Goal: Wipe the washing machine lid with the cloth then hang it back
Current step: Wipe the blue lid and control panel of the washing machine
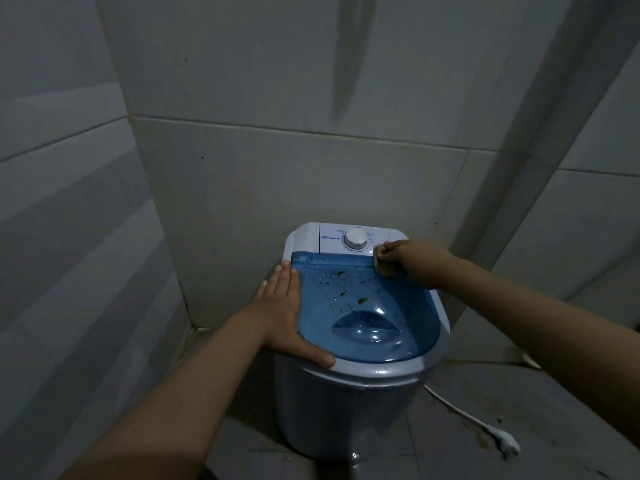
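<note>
A small white washing machine [349, 403] stands in a tiled corner. Its translucent blue lid [363, 317] is dotted with water drops and a few dark green-brown specks near the middle. My left hand [287, 313] lies flat and spread on the lid's left edge, thumb along the front rim. My right hand [412, 259] is closed on a small beige cloth [381, 261], pressed against the lid's back right corner, just right of the white dial [355, 239].
Grey tiled walls close in on the left, back and right. A white power cord with its plug [502, 441] lies on the wet, stained floor to the machine's right. Open floor lies in front of the machine.
</note>
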Motion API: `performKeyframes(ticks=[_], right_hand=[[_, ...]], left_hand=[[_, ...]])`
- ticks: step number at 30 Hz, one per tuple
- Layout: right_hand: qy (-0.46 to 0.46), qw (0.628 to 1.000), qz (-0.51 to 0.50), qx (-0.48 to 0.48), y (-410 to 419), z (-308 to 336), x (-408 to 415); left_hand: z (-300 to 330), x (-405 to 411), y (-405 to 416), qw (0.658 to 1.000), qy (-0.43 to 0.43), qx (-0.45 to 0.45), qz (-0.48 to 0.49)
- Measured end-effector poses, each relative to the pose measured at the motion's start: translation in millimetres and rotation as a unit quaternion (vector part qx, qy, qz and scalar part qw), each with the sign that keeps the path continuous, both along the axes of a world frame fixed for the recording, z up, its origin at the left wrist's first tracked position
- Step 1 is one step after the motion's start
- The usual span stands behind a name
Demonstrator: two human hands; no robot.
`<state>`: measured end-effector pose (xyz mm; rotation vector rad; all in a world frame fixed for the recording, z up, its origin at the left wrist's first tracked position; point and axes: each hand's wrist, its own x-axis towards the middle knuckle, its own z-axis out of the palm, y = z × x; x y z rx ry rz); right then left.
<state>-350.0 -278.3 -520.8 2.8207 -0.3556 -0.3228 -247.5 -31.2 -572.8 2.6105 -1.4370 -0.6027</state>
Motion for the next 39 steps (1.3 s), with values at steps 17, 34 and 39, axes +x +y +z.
performKeyframes(ticks=[17, 34, 39], right_hand=[[-0.118, 0.982, -0.127, 0.072, -32.1, -5.8, 41.9], [-0.033, 0.999, -0.030, -0.025, -16.9, -9.8, -14.7], [-0.016, 0.999, -0.027, -0.039, -0.7, -11.9, -29.5]], left_hand=[[-6.0, 2.8, -2.1, 1.000, 0.004, -0.014, -0.003], [0.0, 0.5, -2.3, 1.000, 0.005, 0.009, 0.001], [-0.2, 0.4, -2.3, 1.000, 0.005, 0.003, -0.002]])
